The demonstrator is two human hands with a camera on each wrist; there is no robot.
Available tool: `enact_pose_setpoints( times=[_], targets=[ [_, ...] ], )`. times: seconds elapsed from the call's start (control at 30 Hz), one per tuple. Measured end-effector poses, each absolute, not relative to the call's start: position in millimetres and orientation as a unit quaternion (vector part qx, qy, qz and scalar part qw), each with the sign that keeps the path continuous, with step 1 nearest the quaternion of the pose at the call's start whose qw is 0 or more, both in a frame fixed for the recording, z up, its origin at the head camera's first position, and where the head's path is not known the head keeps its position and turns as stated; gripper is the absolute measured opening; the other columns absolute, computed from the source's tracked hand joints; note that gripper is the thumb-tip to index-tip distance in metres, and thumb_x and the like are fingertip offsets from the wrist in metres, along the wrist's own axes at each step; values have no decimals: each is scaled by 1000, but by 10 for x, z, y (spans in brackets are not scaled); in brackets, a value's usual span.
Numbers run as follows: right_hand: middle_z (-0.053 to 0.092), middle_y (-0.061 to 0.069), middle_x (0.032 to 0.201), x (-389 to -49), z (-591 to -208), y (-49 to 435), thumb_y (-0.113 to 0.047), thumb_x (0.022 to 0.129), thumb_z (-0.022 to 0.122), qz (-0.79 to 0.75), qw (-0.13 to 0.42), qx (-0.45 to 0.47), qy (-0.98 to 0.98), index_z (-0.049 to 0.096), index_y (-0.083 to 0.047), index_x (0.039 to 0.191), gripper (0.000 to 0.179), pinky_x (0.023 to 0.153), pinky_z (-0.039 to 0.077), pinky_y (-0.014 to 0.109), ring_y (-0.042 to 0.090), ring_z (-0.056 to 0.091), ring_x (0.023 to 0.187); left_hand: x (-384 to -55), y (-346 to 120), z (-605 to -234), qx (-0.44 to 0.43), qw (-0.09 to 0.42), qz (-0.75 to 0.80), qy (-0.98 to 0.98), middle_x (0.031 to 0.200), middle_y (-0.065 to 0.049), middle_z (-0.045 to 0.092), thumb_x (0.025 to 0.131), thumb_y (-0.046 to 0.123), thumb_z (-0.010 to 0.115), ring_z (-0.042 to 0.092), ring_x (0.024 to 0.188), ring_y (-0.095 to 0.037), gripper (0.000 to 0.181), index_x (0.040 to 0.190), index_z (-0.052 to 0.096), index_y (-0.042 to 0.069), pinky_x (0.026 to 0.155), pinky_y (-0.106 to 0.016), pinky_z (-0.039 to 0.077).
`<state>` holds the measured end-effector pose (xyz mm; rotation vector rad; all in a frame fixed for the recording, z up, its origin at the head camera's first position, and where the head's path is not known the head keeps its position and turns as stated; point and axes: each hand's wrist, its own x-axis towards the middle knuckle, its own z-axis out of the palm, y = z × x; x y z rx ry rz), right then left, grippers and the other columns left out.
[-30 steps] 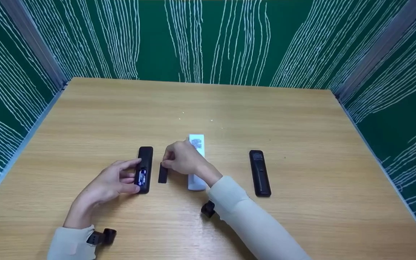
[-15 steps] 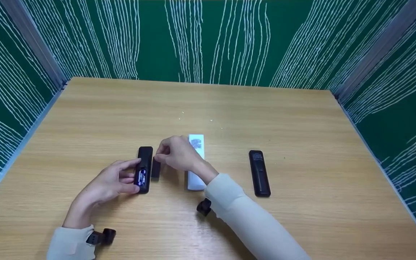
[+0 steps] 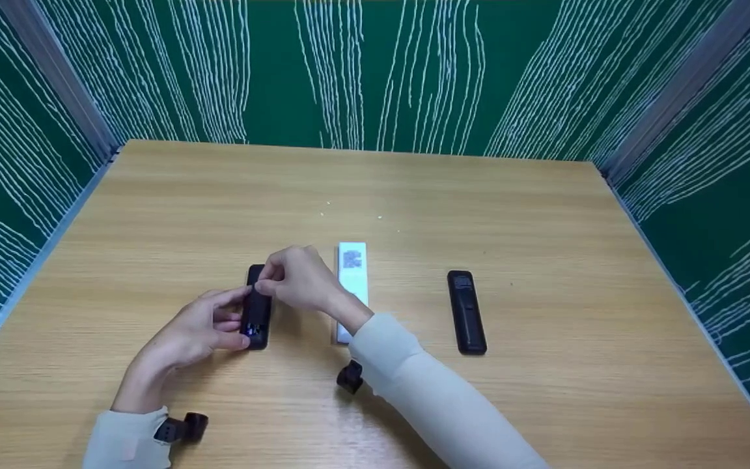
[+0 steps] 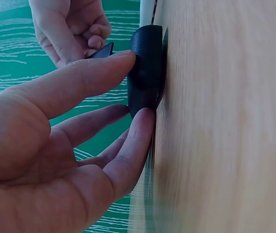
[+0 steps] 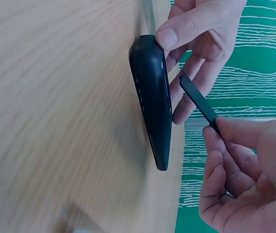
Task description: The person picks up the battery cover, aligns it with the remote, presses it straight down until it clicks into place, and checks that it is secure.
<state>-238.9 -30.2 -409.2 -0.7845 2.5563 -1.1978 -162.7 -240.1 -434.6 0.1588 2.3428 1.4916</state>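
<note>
A black remote control [image 3: 256, 341] lies on the table, its open battery bay upward. My left hand [image 3: 200, 329] holds it from the left, fingertips and thumb against its side and near end. Between thumb and fingers, my right hand [image 3: 300, 280] pinches a thin black battery cover [image 5: 199, 102]. The right wrist view shows the cover tilted and apart from the remote's back; from the head it overlaps most of the bay. Batteries show only at the bay's near end. A white remote control [image 3: 352, 277] lies under the right forearm's line, partly hidden by the hand and wrist.
To the right lies another black remote control [image 3: 468, 312], back up. Several tiny white crumbs [image 3: 379, 217] dot the wooden table [image 3: 544, 228] farther back. Green walls [image 3: 414, 78] with white streaks enclose its far and side edges.
My right hand has moved left with the battery cover, from the table beside the black remote to over its battery bay. The left hand and the remotes have stayed in place.
</note>
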Motion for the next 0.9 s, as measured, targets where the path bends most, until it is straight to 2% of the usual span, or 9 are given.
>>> enact_pose_setpoints(
  times=[0.23,0.53,0.9],
  targets=[
    [73,-8,85,-2361,-4120,-353,-19,97,80,-404,112,-266,868,80,-13,89,11,61,41,19,7,54,69,-1627,-2396,-4343,58,177,525,830,157,-34,34,87,-10,79,55,135,-49,87,162,36,-4,112,-42,53],
    [73,-7,87,-2354,-4149,-379,-20,98,79,-399,122,-268,868,80,-12,91,11,57,38,19,6,50,64,-1638,-2402,-4350,62,173,527,830,157,-34,35,87,-10,79,55,135,-48,85,162,38,-3,112,-40,53],
    [79,-3,91,-2349,-4173,-390,-18,97,80,-383,105,-288,871,82,-10,93,9,66,45,16,4,59,74,-1620,-2392,-4358,67,172,542,820,152,-31,36,87,-10,78,55,137,-47,87,163,36,-2,111,-36,53]
  ],
)
